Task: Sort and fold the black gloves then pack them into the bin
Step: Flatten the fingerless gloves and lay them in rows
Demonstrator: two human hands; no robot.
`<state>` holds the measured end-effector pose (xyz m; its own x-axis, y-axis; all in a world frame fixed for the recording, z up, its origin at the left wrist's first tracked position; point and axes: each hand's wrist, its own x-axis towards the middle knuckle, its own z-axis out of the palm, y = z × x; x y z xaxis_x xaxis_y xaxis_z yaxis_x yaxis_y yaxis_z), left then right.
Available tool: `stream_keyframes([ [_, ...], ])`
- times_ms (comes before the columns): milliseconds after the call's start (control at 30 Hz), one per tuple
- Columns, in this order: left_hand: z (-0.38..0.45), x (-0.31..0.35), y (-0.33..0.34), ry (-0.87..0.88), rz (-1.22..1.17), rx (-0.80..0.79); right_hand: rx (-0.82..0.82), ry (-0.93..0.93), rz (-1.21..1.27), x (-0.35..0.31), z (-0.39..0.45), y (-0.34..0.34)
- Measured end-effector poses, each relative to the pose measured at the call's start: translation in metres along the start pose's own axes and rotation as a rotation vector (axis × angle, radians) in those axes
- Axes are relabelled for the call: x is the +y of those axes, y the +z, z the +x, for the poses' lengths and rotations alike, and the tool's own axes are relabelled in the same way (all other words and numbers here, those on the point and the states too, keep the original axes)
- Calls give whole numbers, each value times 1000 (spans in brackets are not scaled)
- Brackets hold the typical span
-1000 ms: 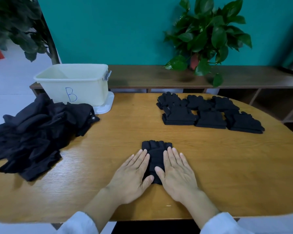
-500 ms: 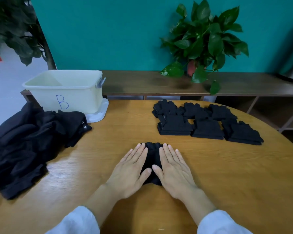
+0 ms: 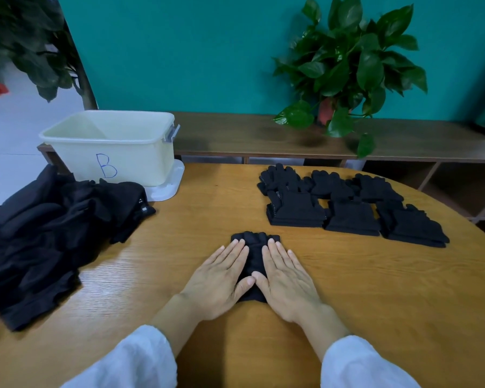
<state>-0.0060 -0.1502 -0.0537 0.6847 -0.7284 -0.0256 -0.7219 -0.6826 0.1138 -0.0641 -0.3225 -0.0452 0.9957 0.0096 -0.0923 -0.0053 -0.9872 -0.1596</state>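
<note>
Wooden table (image 3: 347, 289): left hand (image 3: 219, 278), right hand (image 3: 287, 278) flat, fingers straight, pressing black glove (image 3: 254, 256), mostly hidden beneath.

The gloves (image 3: 254, 256) are black on a tan wood-grain table (image 3: 347, 289). The bin (image 3: 115, 152) is cream with a blue B; the wall (image 3: 193, 51) is teal, the sleeves (image 3: 135, 362) white.

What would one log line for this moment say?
stage: flattening | left hand: flat on glove | right hand: flat on glove | folded stacks: on table | bin: no gloves visible
</note>
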Motion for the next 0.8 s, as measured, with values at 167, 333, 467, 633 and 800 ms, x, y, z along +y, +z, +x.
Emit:
stream_keyframes([
  [167,-22,-13,-15,-34,-74,99,71,-29,7,-9,-10,-20],
  [333,-63,-30,-34,-138,-57,175,174,-99,-26,-40,-11,-40],
  [467,-105,-50,-44,-215,-35,223,199,-169,-35,-70,-8,-47],
  [633,-155,-75,-51,-320,-19,259,183,-262,-58,-115,-2,-47],
  [800,-187,-104,-58,-378,27,320,182,-367,-86,-156,10,-43],
])
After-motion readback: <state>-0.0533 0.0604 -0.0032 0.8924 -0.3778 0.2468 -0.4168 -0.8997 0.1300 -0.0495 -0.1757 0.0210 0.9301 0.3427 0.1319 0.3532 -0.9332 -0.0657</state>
